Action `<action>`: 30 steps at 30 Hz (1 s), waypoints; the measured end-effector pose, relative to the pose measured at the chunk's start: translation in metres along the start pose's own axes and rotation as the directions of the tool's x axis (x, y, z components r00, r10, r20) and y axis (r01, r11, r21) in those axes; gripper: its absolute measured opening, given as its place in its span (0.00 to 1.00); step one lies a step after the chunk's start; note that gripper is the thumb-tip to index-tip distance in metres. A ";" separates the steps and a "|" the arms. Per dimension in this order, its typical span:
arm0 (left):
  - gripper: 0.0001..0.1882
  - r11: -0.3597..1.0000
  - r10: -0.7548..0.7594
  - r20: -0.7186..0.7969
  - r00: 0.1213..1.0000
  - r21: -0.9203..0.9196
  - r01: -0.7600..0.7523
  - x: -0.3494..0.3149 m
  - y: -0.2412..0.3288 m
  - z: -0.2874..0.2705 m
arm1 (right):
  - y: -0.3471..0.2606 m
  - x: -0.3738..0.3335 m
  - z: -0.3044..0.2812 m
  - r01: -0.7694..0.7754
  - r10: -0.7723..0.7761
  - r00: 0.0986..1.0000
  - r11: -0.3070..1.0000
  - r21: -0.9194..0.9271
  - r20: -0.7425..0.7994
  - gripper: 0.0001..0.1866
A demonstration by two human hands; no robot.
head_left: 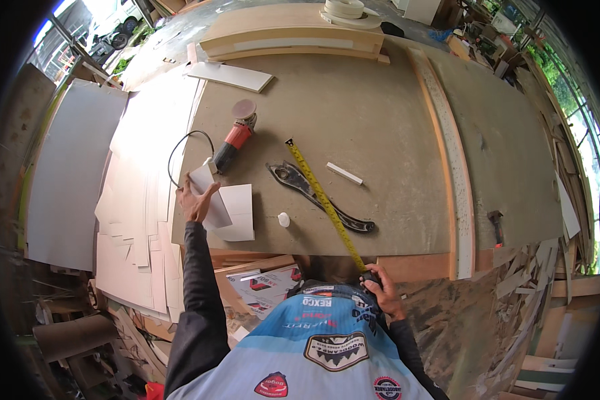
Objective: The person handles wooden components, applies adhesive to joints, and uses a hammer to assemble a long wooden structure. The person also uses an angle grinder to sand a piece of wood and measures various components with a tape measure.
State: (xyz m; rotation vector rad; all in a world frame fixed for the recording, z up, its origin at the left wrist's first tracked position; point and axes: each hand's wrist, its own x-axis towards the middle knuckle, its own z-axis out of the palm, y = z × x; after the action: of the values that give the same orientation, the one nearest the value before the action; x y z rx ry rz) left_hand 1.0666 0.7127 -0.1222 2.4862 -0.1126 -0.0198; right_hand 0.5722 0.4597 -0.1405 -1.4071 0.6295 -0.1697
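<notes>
My left hand (195, 202) grips a small white board piece (213, 208) between thumb and fingers, tilted at the table's left edge. Another white piece (241, 217) lies flat just right of it. At the front edge, my right hand (385, 293) is closed round the case of a tape measure. Its yellow blade (321, 195) runs out far and left across the table, over a black curved tool-like bar (305, 189). A small white bottle (284, 219) stands between my hands, and a short white strip (345, 174) lies right of the blade.
Beyond my left hand lies a red-and-black angle grinder (235, 140) with a round disc and a cord. A long wood-edged strip (447, 153) crosses the table (507, 160) at right, beside a dark-handled tool (496, 228). White sheets (137, 180) are stacked at left; a wooden box (290, 30) sits at the far edge.
</notes>
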 end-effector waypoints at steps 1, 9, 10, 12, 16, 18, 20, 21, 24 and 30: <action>0.61 0.994 0.024 -0.016 1.000 -0.110 -0.026 -0.011 0.015 -0.019 | -0.003 -0.002 -0.003 -0.024 0.023 1.000 0.996 0.082 0.009 0.20; 0.53 0.118 0.089 -0.244 0.966 -0.960 -0.253 -0.105 0.074 -0.003 | -0.035 -0.020 -0.068 -0.181 0.142 0.974 0.955 0.233 0.174 0.17; 0.53 0.075 0.160 -0.190 0.969 -0.976 -0.204 -0.124 0.086 0.007 | -0.041 -0.022 -0.076 -0.181 0.143 0.975 0.957 0.228 0.172 0.17; 0.51 0.034 0.305 -0.117 0.945 -0.990 -0.134 -0.156 0.111 0.032 | -0.041 -0.029 -0.096 -0.181 0.142 0.974 0.958 0.225 0.178 0.17; 0.47 0.063 0.441 -0.056 0.896 -0.994 -0.093 -0.205 0.159 0.081 | -0.038 -0.054 -0.139 -0.180 0.151 0.976 0.965 0.190 0.157 0.16; 0.47 0.077 0.428 -0.035 0.903 -0.994 -0.075 -0.226 0.176 0.103 | -0.037 -0.071 -0.155 -0.148 0.137 0.988 0.976 0.159 0.079 0.16; 0.45 -0.003 0.457 0.005 0.889 -1.000 0.007 -0.242 0.192 0.118 | -0.031 -0.089 -0.172 -0.139 0.140 0.990 0.977 0.160 0.004 0.15; 0.45 -0.040 0.472 0.026 0.881 -0.998 0.051 -0.249 0.199 0.124 | -0.027 -0.098 -0.182 -0.144 0.151 0.988 0.974 0.178 -0.030 0.15; 0.43 -0.050 0.482 0.070 0.874 -0.993 0.107 -0.265 0.213 0.140 | -0.019 -0.121 -0.205 -0.138 0.158 0.982 0.974 0.182 -0.102 0.15; 0.43 -0.008 0.551 0.074 0.831 -0.996 0.094 -0.288 0.253 0.156 | -0.013 -0.143 -0.228 -0.116 0.137 0.972 0.986 0.119 -0.192 0.15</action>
State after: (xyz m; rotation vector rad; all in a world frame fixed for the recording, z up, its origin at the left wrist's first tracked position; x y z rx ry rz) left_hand 0.7535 0.4428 -0.0961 0.8382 -0.5486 -0.4223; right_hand 0.3427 0.3271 -0.0914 -1.2511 0.8619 -0.2419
